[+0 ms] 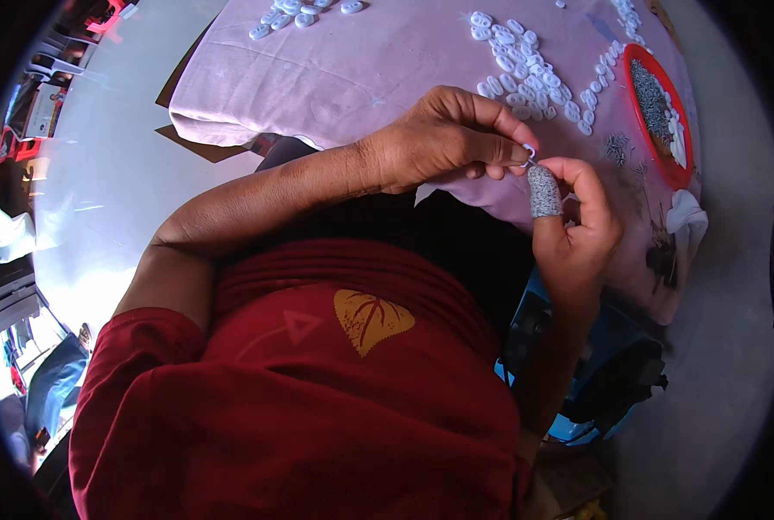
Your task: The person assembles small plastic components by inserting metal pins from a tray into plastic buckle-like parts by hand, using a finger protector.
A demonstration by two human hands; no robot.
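Both hands meet over the near edge of the cloth-covered table. My left hand (461, 134) pinches a small white oval plastic ring (528, 154) between thumb and forefinger. My right hand (582, 221), closed in a pinch, comes up against it from the right. A speckled grey finger sleeve (544, 191) covers its thumb. At its fingertips is a small screw-like metal piece (533, 162), mostly hidden and touching the ring. Beyond the hands lies a loose heap of similar white oval pieces (526, 65).
On the right, a red tray (675, 173) holds many small grey metal pieces and some white ones. Loose metal pieces (618, 149) lie beside it. A white cloth (686, 215) hangs at the table edge. More white ovals (281, 16) lie far left. A blue stool (569, 429) stands below right.
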